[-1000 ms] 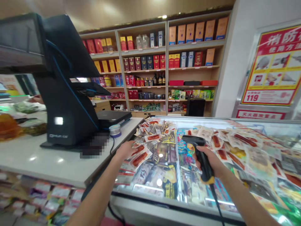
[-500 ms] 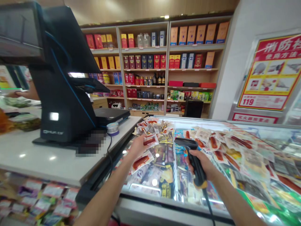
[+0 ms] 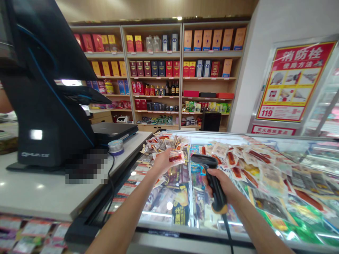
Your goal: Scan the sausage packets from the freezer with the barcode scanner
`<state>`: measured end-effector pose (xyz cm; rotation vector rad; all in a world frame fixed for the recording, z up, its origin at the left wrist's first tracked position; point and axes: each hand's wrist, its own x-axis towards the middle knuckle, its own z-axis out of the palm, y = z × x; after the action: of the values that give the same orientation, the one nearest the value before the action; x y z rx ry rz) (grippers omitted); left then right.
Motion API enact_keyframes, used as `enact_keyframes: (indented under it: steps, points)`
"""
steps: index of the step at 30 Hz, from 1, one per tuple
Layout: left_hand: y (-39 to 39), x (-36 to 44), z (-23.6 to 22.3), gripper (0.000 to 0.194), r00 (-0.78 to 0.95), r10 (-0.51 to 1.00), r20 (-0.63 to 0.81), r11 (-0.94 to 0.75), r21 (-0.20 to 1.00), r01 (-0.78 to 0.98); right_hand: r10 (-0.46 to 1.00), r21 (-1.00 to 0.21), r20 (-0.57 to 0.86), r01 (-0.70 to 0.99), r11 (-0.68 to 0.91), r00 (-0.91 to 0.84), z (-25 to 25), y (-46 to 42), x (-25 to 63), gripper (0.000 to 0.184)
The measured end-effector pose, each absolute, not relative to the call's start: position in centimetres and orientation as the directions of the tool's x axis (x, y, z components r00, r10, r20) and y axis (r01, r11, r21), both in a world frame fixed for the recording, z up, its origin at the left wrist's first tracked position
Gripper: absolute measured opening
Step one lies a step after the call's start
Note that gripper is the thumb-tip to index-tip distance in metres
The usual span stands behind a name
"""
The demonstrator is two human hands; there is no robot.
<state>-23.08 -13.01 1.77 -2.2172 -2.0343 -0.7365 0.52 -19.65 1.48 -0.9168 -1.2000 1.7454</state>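
Observation:
My left hand is closed on a clear packet with a reddish-brown sausage, held above the glass top of a display freezer. In my right hand is a black corded barcode scanner, its head turned left towards the packet. A small gap separates scanner and packet. Behind my left hand lies a pile of small food packets. To the right of the scanner, more sausage packets are heaped on the glass. Part of another packet shows under my left wrist.
On the left, a white counter carries a black checkout terminal, a flat black device and a round tin. A cable hangs by the counter edge. Shelves of boxed goods line the back wall.
The view has turned slightly right. My left hand has brought the sausage packet closer to the scanner, and its wrist now covers most of the other packet. My right hand keeps hold of the scanner.

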Motion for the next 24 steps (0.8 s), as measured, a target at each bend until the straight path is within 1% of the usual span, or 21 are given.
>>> enact_keyframes:
  steps: [5,11,15,20,24]
  points:
    - [-12.8,-21.9,2.1,0.057,0.049,0.931,0.36,-0.152,0.263,0.953,0.913,-0.942,-0.142,-0.23,-0.243,-0.382,1.9,-19.9,0.6,0.024]
    - [-13.1,-20.6,2.3,0.063,0.1,0.929,0.355,-0.198,0.252,0.947,0.897,-0.926,-0.144,-0.262,-0.271,-0.418,1.9,-20.0,0.1,0.021]
    - [-13.1,-20.3,2.3,0.061,0.118,0.93,0.347,-0.216,0.257,0.942,0.908,-0.931,-0.133,-0.265,-0.252,-0.398,1.8,-19.8,0.4,0.023]
    - [-12.3,-19.6,2.2,0.062,0.098,0.939,0.33,-0.204,0.303,0.931,0.956,-0.946,-0.087,-0.277,-0.168,-0.282,2.8,-19.0,2.8,0.026]
    - [-11.2,-17.3,2.1,0.064,0.075,0.94,0.332,-0.203,0.37,0.906,0.996,-0.949,-0.061,-0.305,-0.078,-0.065,3.5,-17.5,6.7,0.021]
